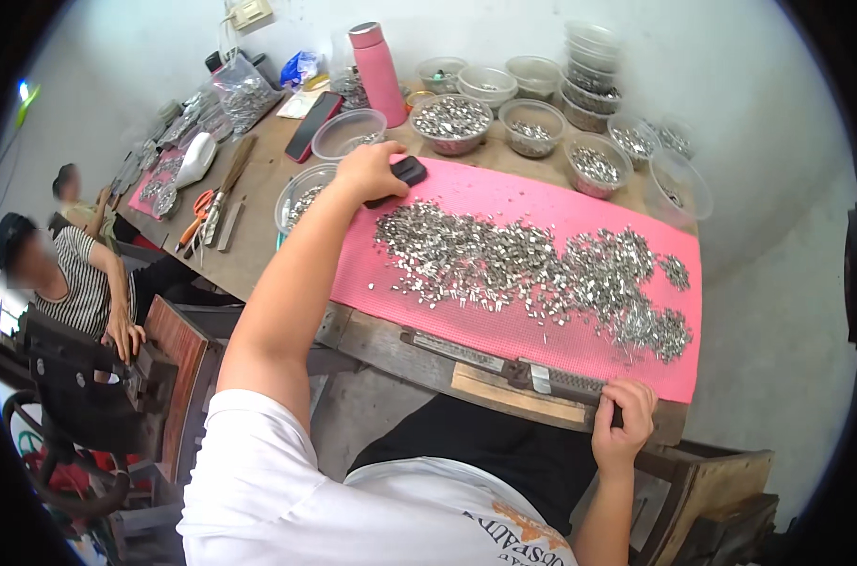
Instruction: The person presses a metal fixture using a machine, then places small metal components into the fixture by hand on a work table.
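My left hand (370,174) reaches to the far left corner of the pink mat (561,193), its fingers closed on a small black block-like object (410,171). Many small shiny metal pieces (504,250) lie in a wide spread across the mat. Along the table's front edge runs a long dark metal bar (466,353) with a clip-like part around its middle. My right hand (625,415) is curled at the bar's right end, thumb bent in. Something dark shows between its thumb and fingers, too hidden to name.
Plastic tubs of metal pieces (452,123) line the back, with a tub stack (591,80) at right. A pink bottle (378,80), a phone (313,127) and orange-handled scissors (200,206) lie left. A co-worker in stripes (79,274) sits at far left beside a machine (89,377).
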Motion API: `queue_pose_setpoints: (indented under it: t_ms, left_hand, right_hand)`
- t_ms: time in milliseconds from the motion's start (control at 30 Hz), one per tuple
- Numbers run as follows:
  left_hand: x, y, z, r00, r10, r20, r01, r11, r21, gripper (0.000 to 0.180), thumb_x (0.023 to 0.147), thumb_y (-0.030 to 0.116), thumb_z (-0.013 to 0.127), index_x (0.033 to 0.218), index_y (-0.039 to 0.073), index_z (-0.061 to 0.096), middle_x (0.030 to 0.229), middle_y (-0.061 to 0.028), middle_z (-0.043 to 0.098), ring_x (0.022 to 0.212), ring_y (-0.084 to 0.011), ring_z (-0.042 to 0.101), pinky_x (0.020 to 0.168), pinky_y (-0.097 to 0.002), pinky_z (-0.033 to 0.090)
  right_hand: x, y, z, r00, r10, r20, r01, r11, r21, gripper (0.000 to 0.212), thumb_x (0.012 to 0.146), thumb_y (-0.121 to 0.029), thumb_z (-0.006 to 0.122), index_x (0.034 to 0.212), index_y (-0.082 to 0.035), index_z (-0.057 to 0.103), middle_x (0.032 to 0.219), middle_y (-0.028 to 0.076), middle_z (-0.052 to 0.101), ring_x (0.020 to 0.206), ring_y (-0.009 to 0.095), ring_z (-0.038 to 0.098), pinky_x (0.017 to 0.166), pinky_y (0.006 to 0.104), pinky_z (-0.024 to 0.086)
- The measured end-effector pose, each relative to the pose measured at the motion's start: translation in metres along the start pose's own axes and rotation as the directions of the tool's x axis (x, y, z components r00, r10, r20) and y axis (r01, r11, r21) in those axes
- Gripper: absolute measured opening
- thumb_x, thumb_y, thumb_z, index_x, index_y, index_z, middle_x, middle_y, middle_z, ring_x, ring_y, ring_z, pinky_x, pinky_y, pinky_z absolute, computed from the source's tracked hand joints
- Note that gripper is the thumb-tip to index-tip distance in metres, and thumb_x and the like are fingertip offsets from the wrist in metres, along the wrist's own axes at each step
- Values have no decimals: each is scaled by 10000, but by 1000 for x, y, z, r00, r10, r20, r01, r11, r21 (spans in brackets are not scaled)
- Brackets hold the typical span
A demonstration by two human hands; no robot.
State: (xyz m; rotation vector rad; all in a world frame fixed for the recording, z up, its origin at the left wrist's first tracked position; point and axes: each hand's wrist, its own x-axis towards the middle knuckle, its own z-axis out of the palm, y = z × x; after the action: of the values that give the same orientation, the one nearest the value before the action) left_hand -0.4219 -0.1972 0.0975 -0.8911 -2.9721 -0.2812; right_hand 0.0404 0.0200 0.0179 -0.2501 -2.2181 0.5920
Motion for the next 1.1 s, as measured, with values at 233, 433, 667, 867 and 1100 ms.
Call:
queue_pose_setpoints:
  t_ms: [233,433,667,867,1100]
  left_hand:
    - [-15,-45,-25,826,-166,-539,-114,888,-446,641,731,310,821,1340,157,693,1162,-140,756,1031,-272,743,928,-390,576]
    - [-7,-209,-24,731,-627,-271,443,737,-511,769,691,411,887,1380,150,668,1234,-143,751,1110,-273,728,973,-385,550]
    - [-10,-262,-9,695,-698,-172,682,716,-147,702,734,343,914,1370,163,676,1288,-126,733,1155,-292,717,982,-413,558]
    - [4,-275,2,692,-721,-38,712,691,-129,709,835,569,798,1425,203,654,1410,-108,674,1315,-273,630,1086,-420,496]
    - [34,-308,20,716,-423,-556,245,897,-368,633,848,412,816,1329,27,672,1237,-191,730,1150,-304,703,1002,-399,533]
  right_hand:
    - [3,-14,4,1000,9,16,-8,999,-44,215,783,97,696,953,-32,675,983,130,701,939,320,671,921,432,473]
    - [6,-14,18,1000,-11,18,13,996,-93,211,778,95,684,944,-35,665,981,124,693,932,326,660,912,445,470]
    - [12,-21,35,1000,-24,17,26,991,-131,232,760,109,674,941,-34,652,969,121,679,917,329,649,889,451,472]
    - [8,-28,38,1000,-3,20,6,987,-159,243,751,113,666,945,-33,653,972,123,679,920,334,646,887,454,479]
    - [16,5,48,1000,0,6,0,994,-113,245,739,100,676,936,-47,681,965,125,693,907,335,662,893,447,485]
